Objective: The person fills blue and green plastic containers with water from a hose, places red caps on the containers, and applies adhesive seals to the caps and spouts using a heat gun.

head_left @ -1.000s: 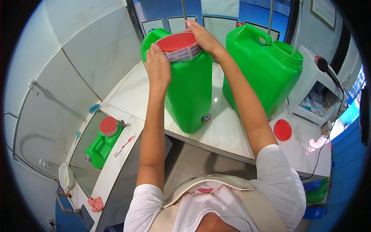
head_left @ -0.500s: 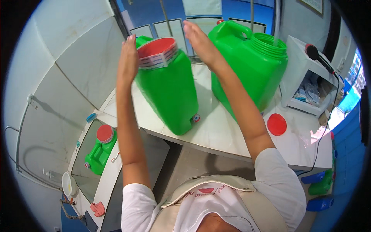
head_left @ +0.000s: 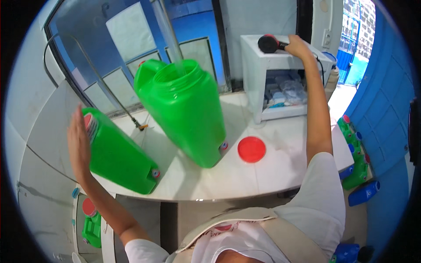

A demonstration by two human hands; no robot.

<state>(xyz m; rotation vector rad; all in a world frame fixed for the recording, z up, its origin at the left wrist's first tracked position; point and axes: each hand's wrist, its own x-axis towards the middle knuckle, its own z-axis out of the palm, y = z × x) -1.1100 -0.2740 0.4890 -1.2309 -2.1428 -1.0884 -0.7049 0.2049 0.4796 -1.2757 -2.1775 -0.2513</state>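
Note:
My right hand (head_left: 299,47) is wrapped round the handle of a black and red hair dryer (head_left: 268,44) on top of the small white cabinet (head_left: 258,74). At the left, my left hand (head_left: 80,142) is held up with its fingers stretched out, beside the red cap of a green jug (head_left: 120,153). A printed plastic band goes round that cap; whether the hand touches it I cannot tell. Between my arms stands a second green jug (head_left: 186,118), its wide mouth uncovered beneath a clear pipe (head_left: 169,33). A red lid (head_left: 251,149) lies on the white counter to its right.
Plastic packets (head_left: 289,94) fill part of the cabinet's shelf. A thin metal tap (head_left: 139,124) rises behind the jugs. A smaller green jug (head_left: 92,230) sits at the lower left, and more green and blue jugs (head_left: 357,171) line the floor at right.
My view has swung right. My right hand has left the capped jug and taken hold of the hair dryer on the cabinet. My left hand stays near the cap.

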